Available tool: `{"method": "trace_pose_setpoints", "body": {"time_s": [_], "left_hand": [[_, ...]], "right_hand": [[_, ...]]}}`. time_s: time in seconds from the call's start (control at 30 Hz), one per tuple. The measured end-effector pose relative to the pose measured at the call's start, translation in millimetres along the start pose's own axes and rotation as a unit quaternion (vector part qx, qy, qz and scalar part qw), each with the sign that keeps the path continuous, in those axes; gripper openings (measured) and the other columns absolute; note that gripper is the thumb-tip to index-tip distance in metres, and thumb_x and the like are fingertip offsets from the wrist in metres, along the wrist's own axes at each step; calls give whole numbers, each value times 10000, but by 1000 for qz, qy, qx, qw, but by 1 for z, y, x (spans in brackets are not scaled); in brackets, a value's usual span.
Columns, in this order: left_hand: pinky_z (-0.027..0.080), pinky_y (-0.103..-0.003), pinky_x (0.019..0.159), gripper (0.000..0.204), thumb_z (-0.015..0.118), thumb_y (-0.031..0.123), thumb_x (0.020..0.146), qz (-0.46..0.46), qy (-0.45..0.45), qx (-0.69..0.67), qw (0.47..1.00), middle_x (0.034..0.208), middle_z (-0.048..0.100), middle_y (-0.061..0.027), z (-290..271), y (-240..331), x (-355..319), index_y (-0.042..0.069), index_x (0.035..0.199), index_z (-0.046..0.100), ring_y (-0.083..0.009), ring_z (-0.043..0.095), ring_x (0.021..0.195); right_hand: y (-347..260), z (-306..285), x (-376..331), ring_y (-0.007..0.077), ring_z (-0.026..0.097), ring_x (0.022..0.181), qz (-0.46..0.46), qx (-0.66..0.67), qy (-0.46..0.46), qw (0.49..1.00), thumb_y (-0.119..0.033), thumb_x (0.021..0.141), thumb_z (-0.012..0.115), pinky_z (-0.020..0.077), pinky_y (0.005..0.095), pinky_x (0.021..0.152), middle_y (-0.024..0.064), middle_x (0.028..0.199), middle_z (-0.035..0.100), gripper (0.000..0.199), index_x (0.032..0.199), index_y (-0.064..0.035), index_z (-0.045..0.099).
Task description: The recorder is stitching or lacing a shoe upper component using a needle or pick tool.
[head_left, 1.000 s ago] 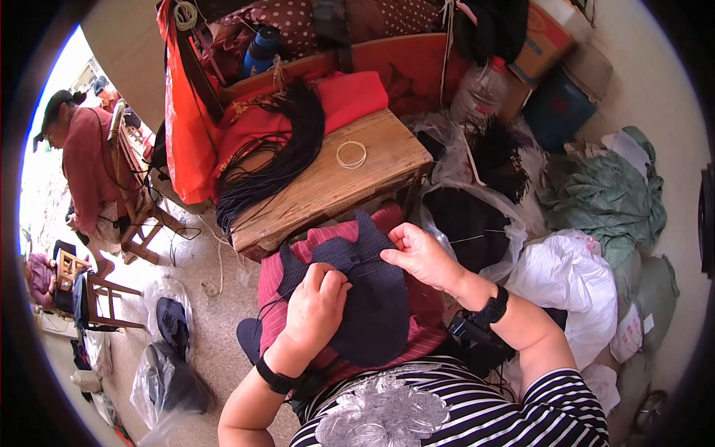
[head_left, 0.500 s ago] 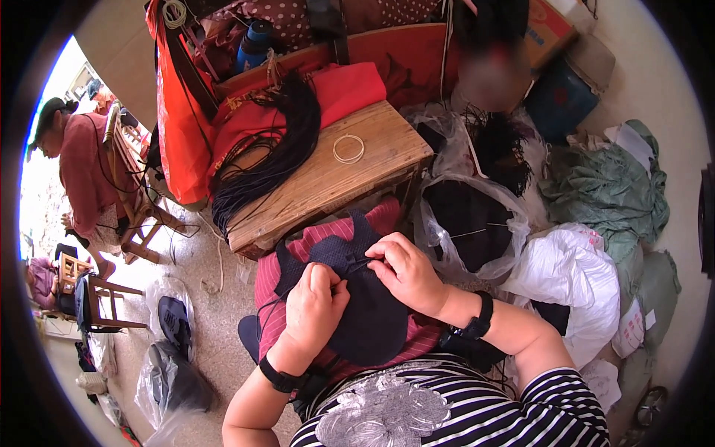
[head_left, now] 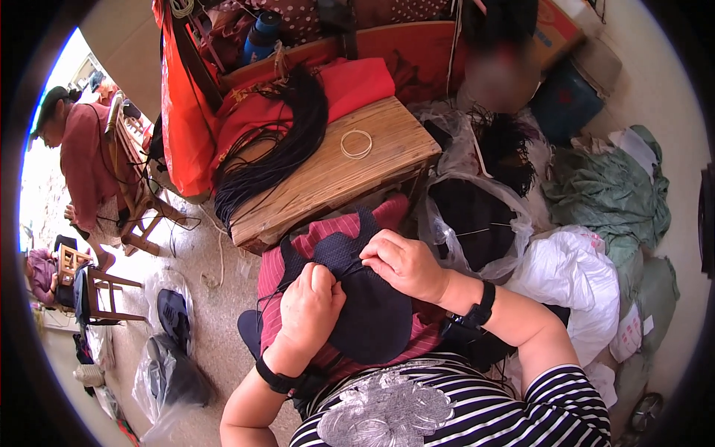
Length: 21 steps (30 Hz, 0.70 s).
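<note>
Wooden counter (head_left: 328, 171): black cord bundle (head_left: 304, 130), red cloth (head_left: 361, 86), pale ring (head_left: 356, 157). Bagged shoe (head_left: 173, 316) on floor (head_left: 231, 298). Left hand (head_left: 307, 302), right hand (head_left: 406, 267) pinching dark fabric (head_left: 374, 320).

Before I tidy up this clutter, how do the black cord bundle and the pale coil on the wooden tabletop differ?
The black cord bundle is a long, loose spread; the pale coil is a small, neat ring. The bundle is dark, the coil cream. The bundle lies partly over red cloth, the coil on bare wood. Both touch the wooden tabletop.
</note>
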<state>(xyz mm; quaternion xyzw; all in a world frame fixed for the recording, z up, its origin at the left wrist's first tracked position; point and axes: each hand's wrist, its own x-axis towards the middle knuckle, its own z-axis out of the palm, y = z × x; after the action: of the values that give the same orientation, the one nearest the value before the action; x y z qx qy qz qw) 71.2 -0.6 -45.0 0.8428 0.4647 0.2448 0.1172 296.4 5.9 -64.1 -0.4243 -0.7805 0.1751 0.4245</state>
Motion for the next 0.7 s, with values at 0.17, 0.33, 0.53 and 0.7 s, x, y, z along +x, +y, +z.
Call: {"method": "trace_pose_setpoints", "body": {"time_s": [0.17, 0.33, 0.53, 0.7], "left_hand": [[547, -431, 670, 234, 752, 20, 828, -47, 14, -122, 991, 907, 579, -148, -9, 3, -3, 32, 939, 546, -354, 641, 771], [562, -372, 672, 254, 730, -63, 833, -55, -4, -197, 979, 959, 595, -156, -16, 5, -13, 8, 1012, 565, -322, 664, 777], [579, -290, 764, 432, 680, -144, 834, -133, -7, -403, 905, 995, 589, -97, -13, 23, -18, 17, 1169, 459, -171, 681, 868], [572, -269, 830, 516, 633, -162, 856, -191, -15, -582, 790, 1031, 596, -85, -14, 24, -23, 30, 1262, 379, -123, 653, 960]], "right_hand": [[6, -7, 0, 188, 662, 746, 96, 97, -28, 990, 11, 876, 737, 552, 306, 669, 69, 966, 650, 222, 1069, -54, 647], [-23, -27, 2, 239, 705, 881, -19, 39, 19, 999, 20, 834, 693, 584, 337, 719, 120, 1111, 656, 391, 1216, -44, 638], [-51, -7, -12, 234, 744, 974, -113, -18, -63, 991, -70, 843, 756, 623, 331, 774, 136, 1225, 705, 537, 1362, -4, 632], [-51, -8, -18, 253, 734, 930, -140, -19, -89, 986, -91, 869, 698, 617, 343, 759, 134, 1130, 695, 410, 1264, 11, 662]]}}
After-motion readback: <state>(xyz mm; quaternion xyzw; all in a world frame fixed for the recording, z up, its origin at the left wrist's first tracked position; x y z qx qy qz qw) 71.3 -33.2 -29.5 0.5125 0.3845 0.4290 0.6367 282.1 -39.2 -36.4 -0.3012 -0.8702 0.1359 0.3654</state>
